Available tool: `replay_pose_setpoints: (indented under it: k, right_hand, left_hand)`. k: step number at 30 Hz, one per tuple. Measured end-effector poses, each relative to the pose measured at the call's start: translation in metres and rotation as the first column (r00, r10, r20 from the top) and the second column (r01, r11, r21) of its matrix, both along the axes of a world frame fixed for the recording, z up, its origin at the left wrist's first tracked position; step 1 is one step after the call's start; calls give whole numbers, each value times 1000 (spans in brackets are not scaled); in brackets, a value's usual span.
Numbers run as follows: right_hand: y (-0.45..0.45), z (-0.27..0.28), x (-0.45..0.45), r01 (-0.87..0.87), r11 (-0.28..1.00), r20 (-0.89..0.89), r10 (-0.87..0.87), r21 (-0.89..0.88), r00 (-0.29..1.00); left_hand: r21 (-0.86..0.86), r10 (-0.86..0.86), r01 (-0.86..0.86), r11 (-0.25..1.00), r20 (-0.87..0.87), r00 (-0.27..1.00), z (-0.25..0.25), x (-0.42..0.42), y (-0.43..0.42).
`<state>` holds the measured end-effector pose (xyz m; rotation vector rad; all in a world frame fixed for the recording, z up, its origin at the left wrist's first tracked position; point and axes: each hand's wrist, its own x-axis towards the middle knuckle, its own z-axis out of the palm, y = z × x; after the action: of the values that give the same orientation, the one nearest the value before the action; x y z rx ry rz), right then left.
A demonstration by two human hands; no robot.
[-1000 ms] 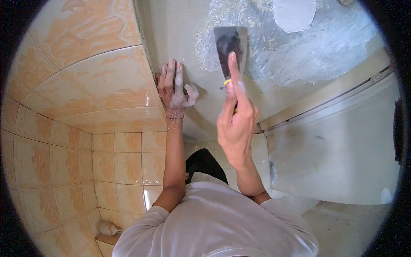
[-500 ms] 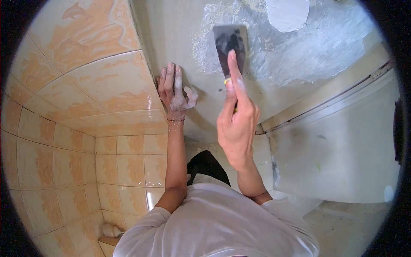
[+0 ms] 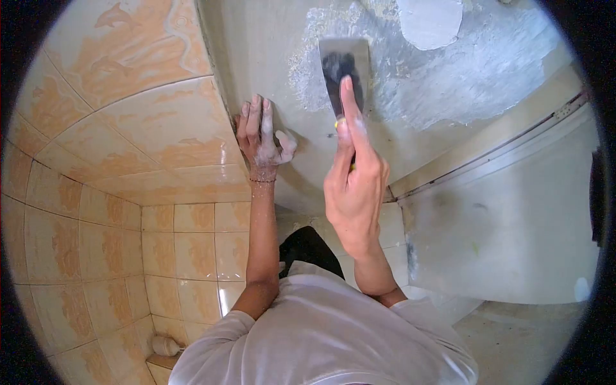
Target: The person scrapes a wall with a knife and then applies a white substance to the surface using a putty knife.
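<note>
My right hand (image 3: 358, 186) is wrapped round the handle of a putty knife (image 3: 337, 61), its index finger stretched along the metal blade. Dark smudges mark the blade, which lies against the left part of a rough, whitish scraped patch (image 3: 443, 90) on the wall. Most of the handle is hidden in the fingers; a bit of yellow shows. My left hand (image 3: 262, 138), dusted with white powder, rests on the painted wall (image 3: 256, 45) beside the tile edge. Its fingers are stretched out and it holds nothing.
Orange-patterned tiles (image 3: 122, 128) cover the wall at left, with a raised edge by my left hand. A pale door (image 3: 500, 218) and its frame (image 3: 487, 151) stand at right. A whitish container (image 3: 165, 345) sits on a small ledge at lower left.
The putty knife's blade has shifted very slightly left and catches the light differently. My left hand stays in practically the same place.
</note>
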<state>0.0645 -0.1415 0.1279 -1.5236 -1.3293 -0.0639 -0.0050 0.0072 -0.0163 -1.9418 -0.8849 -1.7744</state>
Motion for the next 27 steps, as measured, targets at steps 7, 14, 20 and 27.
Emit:
replay_pose_setpoints:
  k: [7, 14, 20, 27]
  right_hand:
    - [-3, 0, 0, -60, 998, -45, 61, 12, 997]
    - [4, 4, 0, -49, 998, -21, 49, 26, 999]
    - [6, 8, -2, -68, 994, -26, 71, 89, 997]
    - [2, 1, 5, 3, 1000, 18, -3, 18, 1000]
  left_hand:
    - [-14, 13, -14, 1000, -11, 1000, 0, 0, -4]
    - [-4, 11, -11, 1000, -5, 1000, 0, 1, 0]
    - [-11, 23, -23, 1000, -9, 1000, 1, 0, -2]
    - [-16, 0, 0, 1000, -11, 1000, -4, 0, -1]
